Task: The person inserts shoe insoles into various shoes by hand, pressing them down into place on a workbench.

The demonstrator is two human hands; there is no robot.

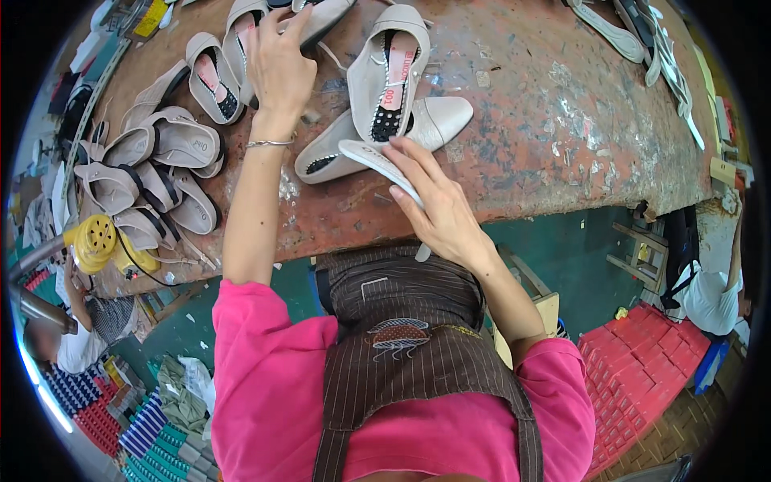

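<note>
My right hand (440, 210) holds a pale insole (384, 165) by its side, thumb below and fingers above. It is just in front of a beige shoe (356, 72) whose open top shows a pink and black dotted lining. That shoe rests across two more beige shoes, one with a pointed toe (446, 119) to the right and one lying to the left (317, 153). My left hand (279, 76) reaches to the far side of the table, fingers spread over beige shoes (238, 28) there. Its fingertips touch or nearly touch a shoe (329, 18).
Several beige slingback shoes (189, 140) are piled at the left of the worn table (546, 169). A yellow lamp-like device (95, 241) stands at the left edge. Pale insoles (610, 36) lie far right. Red boxes (642, 377) are stacked below right; another person (711, 301) is beyond.
</note>
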